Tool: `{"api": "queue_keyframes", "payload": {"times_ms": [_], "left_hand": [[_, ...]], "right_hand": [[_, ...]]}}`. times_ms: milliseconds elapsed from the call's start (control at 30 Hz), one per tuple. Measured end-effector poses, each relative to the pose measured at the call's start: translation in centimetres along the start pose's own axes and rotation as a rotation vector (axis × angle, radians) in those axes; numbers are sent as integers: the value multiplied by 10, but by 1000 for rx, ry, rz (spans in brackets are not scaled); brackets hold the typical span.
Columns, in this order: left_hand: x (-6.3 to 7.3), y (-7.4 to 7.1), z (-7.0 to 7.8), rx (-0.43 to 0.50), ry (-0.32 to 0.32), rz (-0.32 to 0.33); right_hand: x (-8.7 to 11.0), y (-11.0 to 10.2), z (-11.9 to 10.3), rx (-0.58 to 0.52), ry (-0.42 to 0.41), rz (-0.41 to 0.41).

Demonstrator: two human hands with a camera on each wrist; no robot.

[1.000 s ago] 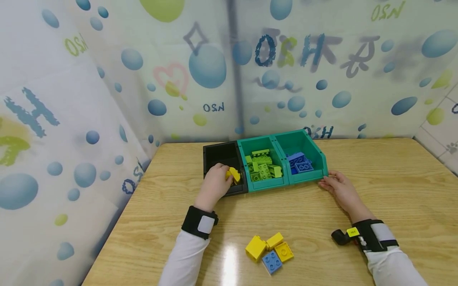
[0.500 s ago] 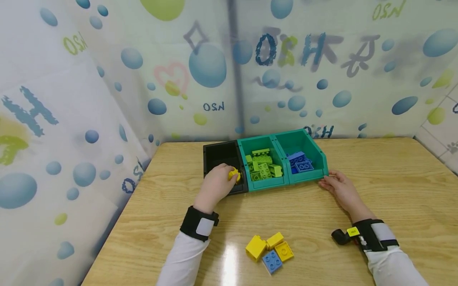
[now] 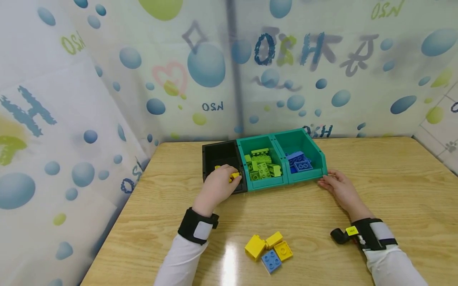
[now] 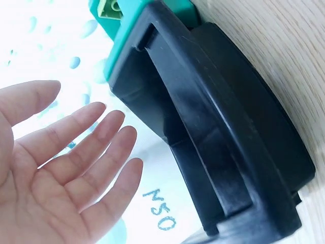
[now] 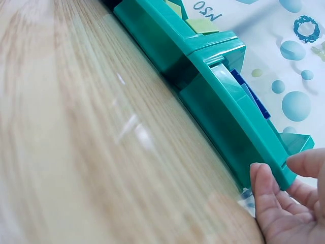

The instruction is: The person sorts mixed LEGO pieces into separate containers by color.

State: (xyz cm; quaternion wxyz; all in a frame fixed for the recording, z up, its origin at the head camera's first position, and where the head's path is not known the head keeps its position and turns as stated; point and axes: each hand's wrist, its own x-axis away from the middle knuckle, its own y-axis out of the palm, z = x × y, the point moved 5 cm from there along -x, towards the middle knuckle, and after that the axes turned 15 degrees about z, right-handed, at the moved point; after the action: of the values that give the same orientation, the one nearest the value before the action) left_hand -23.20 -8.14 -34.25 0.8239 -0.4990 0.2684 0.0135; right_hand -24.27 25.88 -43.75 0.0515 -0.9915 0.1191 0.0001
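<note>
My left hand (image 3: 219, 184) is over the front of the black bin (image 3: 218, 150), near small yellow bricks (image 3: 234, 175). In the left wrist view its fingers are spread loosely and the palm holds nothing; the bin's floor is hidden there. My right hand (image 3: 340, 190) holds the front right corner of the right-hand teal bin (image 3: 310, 175), with fingertips on both sides of that corner in the right wrist view. Blue bricks (image 3: 299, 162) lie in this bin. The middle teal bin (image 3: 268, 184) contains several lime green bricks (image 3: 262, 165).
Nearer on the wooden table (image 3: 150, 238) sit three yellow bricks (image 3: 255, 247) and a light blue brick (image 3: 271, 261), close together. A patterned curtain (image 3: 200, 99) stands right behind the bins. Both wrists wear black straps (image 3: 195, 225).
The yellow bricks at my left fingertips have dropped lower into the black bin, and another yellow piece now shows behind the hand. My right hand stays at the teal bin's corner.
</note>
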Motion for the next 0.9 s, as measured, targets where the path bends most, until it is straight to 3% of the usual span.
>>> {"api": "queue_keyframes", "payload": {"times_ms": [133,567,900], "left_hand": [[2,0,4,33,9,-29],[14,11,5,-8,12,-104],[25,15,12,-13,78,-145]], "right_hand": [[0,0,0,-17,-3,0],[-2,0,2,9,-16,6],[-2,0,3,53,-15,15]]}}
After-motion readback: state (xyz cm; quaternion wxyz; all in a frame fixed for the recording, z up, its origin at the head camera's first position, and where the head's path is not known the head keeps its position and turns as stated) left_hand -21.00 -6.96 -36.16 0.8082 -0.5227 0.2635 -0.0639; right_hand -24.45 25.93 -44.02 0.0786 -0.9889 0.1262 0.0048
